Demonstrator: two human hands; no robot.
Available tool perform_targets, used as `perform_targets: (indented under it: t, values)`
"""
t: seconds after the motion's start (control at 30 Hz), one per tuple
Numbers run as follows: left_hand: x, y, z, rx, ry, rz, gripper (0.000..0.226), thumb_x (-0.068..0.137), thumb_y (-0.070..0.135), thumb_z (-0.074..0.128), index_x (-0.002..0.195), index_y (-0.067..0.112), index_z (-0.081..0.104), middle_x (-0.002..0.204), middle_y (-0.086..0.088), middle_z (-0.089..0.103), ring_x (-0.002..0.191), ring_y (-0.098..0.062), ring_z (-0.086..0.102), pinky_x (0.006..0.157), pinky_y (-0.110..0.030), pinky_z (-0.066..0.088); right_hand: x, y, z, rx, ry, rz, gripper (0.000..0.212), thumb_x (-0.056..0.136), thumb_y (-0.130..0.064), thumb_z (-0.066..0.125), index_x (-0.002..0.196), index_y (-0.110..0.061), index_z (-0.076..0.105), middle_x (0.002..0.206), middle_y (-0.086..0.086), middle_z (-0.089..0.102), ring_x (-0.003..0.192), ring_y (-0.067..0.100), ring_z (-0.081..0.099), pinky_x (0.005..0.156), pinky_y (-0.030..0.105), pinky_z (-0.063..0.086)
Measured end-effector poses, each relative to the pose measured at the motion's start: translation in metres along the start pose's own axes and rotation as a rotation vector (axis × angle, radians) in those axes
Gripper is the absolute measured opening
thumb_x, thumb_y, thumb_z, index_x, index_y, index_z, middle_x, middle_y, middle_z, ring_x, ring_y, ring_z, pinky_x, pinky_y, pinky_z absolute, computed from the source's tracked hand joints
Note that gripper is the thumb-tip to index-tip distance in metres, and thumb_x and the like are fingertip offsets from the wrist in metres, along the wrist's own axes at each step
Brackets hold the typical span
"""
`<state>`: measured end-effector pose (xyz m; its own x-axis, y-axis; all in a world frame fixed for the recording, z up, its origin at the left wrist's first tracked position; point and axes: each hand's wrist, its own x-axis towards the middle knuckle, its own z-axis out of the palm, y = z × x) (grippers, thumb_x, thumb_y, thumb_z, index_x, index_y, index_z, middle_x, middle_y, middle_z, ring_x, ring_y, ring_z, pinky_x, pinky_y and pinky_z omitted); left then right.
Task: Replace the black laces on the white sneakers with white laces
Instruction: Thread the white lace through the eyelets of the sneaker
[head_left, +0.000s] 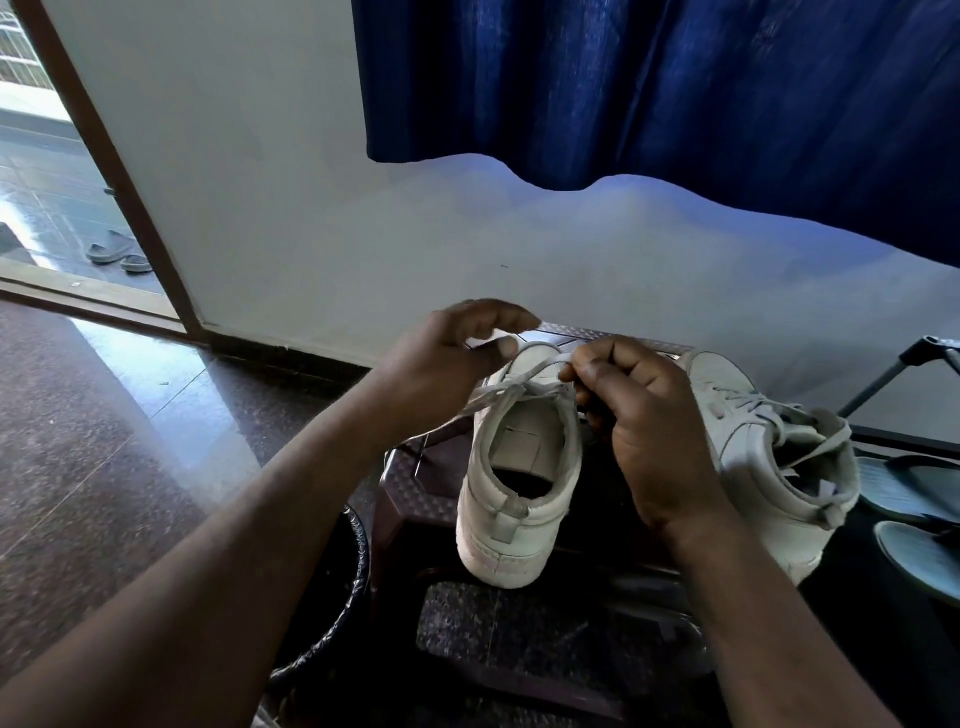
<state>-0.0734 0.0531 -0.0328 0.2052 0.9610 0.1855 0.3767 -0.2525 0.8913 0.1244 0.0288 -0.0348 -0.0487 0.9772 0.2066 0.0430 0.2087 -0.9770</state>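
- Head view: a dark brown stool (415, 480) stands before a pale wall, under the hem of a blue curtain (675, 93).
- A white sneaker (519, 499) sits in the middle of the stool, heel towards the near edge, toe towards the wall.
- A white lace (498, 396) crosses over the top of its opening; one loose end trails off past the stool's left edge.
- The left hand (457, 358) hovers over the sneaker's left side with its fingers curled, pinching a strip of the lace between thumb and fingertips.
- The right hand (644, 415) is just right of the tongue, thumb and forefinger pinching the lace where it leaves the top eyelets; its other fingers are folded in.
- A second white sneaker (769, 457) lies tilted at the stool's right edge, threaded with pale laces and partly hidden behind the right wrist.
- Grey flip-flops (914, 493) lie on the floor right of the stool.
- A pair of sandals (119, 254) lies beyond the open doorway at far left.
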Motion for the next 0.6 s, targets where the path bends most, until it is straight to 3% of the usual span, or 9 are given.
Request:
perform_targets:
  t: [0.03, 0.1, 0.2, 0.37, 0.5, 0.6]
  values:
    - [-0.001, 0.003, 0.004, -0.097, -0.035, 0.0, 0.023, 0.103, 0.021, 0.059, 0.121, 0.017, 0.072, 0.093, 0.022, 0.071, 0.086, 0.001, 0.062, 0.086, -0.028, 0.048, 0.0, 0.002, 0.001, -0.022, -0.012, -0.011, 0.02, 0.094, -0.028, 0.064, 0.078, -0.019, 0.072, 0.082, 0.015, 0.07, 0.073, 0.012, 0.058, 0.07, 0.032, 0.049]
    - [-0.003, 0.009, 0.013, -0.117, -0.051, 0.016, 0.027, 0.099, 0.03, 0.058, 0.11, 0.012, 0.074, 0.095, 0.012, 0.073, 0.091, -0.005, 0.065, 0.089, -0.034, 0.052, -0.001, 0.004, 0.003, -0.025, -0.03, -0.02, 0.017, 0.094, -0.028, 0.065, 0.082, -0.019, 0.074, 0.079, 0.002, 0.073, 0.076, 0.011, 0.061, 0.075, 0.033, 0.05]
    - [-0.001, 0.008, 0.022, -0.023, -0.027, 0.035, 0.019, 0.092, 0.035, 0.062, 0.088, 0.021, 0.073, 0.088, 0.002, 0.072, 0.084, -0.011, 0.062, 0.085, -0.043, 0.053, 0.0, 0.003, 0.0, -0.025, -0.027, -0.029, 0.02, 0.101, -0.016, 0.064, 0.083, -0.015, 0.072, 0.067, -0.012, 0.067, 0.065, 0.002, 0.057, 0.065, 0.019, 0.046]
    - [0.001, 0.007, 0.011, -0.056, 0.124, -0.105, 0.015, 0.078, 0.033, 0.059, 0.074, 0.037, 0.073, 0.09, -0.016, 0.076, 0.071, -0.027, 0.058, 0.068, -0.039, 0.045, 0.001, 0.001, -0.006, 0.041, -0.01, 0.012, 0.021, 0.094, -0.024, 0.065, 0.076, -0.015, 0.07, 0.078, 0.009, 0.064, 0.069, 0.018, 0.051, 0.059, 0.024, 0.043]
    - [0.0, 0.004, 0.006, -0.137, 0.064, -0.089, 0.018, 0.083, 0.042, 0.064, 0.085, 0.029, 0.076, 0.099, -0.019, 0.076, 0.075, -0.022, 0.053, 0.076, -0.038, 0.039, 0.002, 0.002, -0.005, 0.032, -0.01, 0.004, 0.025, 0.101, -0.019, 0.063, 0.077, -0.014, 0.071, 0.076, 0.007, 0.064, 0.069, 0.019, 0.052, 0.06, 0.024, 0.044]
    - [-0.004, 0.012, 0.012, -0.163, 0.013, -0.031, 0.028, 0.095, 0.042, 0.065, 0.099, 0.016, 0.076, 0.097, -0.005, 0.077, 0.084, -0.025, 0.067, 0.083, -0.04, 0.051, 0.001, 0.004, -0.002, -0.073, -0.013, -0.052, 0.019, 0.099, -0.018, 0.069, 0.085, -0.006, 0.072, 0.07, -0.005, 0.067, 0.066, 0.008, 0.058, 0.062, 0.02, 0.046]
